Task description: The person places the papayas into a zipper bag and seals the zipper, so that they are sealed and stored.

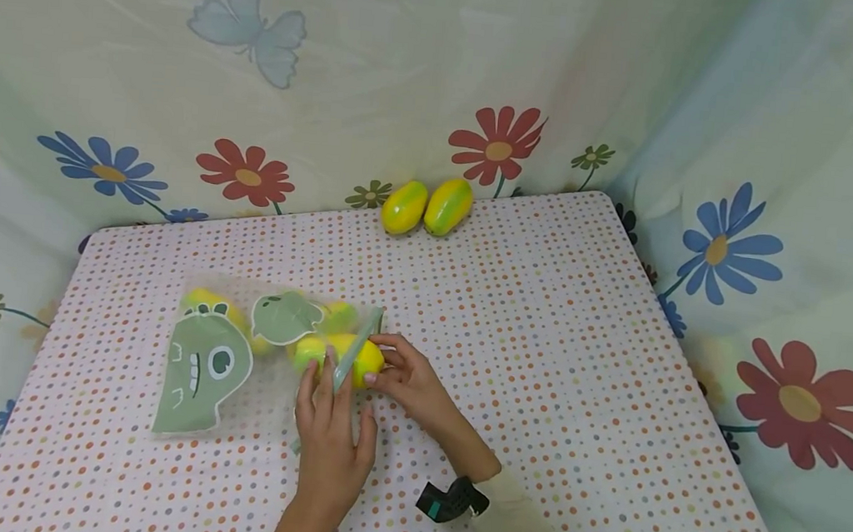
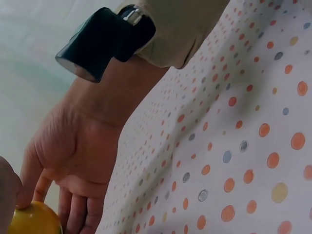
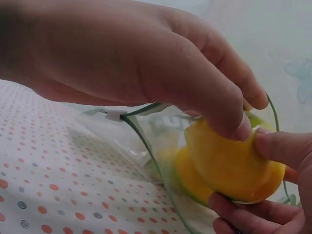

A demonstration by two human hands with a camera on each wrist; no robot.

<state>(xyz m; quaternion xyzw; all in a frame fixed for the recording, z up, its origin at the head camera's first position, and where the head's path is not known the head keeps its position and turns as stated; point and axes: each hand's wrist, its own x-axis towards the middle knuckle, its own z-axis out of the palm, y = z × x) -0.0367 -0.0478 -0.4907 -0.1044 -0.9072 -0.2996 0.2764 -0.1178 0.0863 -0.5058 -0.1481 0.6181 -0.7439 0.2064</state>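
A clear slider zip bag (image 1: 274,388) with green cartoon prints lies on the dotted table, with several yellow fruits inside. At its open end a yellow-green mango (image 1: 310,349) sits within the mouth (image 3: 229,165). My right hand (image 1: 413,382) grips the mango's outer end, thumb above and fingers underneath in the right wrist view. From the near side my left hand (image 1: 333,442) holds the bag's edge at the opening; its thumb (image 3: 229,117) lies on the mango and a fingertip reaches the far rim. The left wrist view mostly shows my right hand (image 2: 78,151) at the mango (image 2: 36,219).
Two more yellow-green mangoes (image 1: 427,208) lie side by side at the table's back edge. A flower-printed curtain (image 1: 382,62) hangs behind and on both sides. A black wrist camera (image 1: 453,500) is strapped over my right sleeve. The white table (image 1: 577,353) carries coloured dots.
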